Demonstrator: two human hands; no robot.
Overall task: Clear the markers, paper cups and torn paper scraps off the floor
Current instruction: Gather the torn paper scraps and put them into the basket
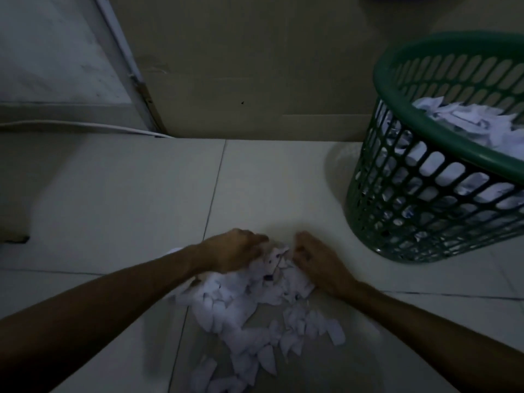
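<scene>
Two hands, left hand (236, 251) and right hand (317, 259) grip clenched on one paper scraps (241, 302) pile; one green basket (442, 154)

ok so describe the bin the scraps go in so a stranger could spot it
Follow the pale tiled floor to the wall on the right. There stands a round green plastic basket with slotted lattice sides, white torn paper scraps heaped inside. It is the only container in sight.
</scene>
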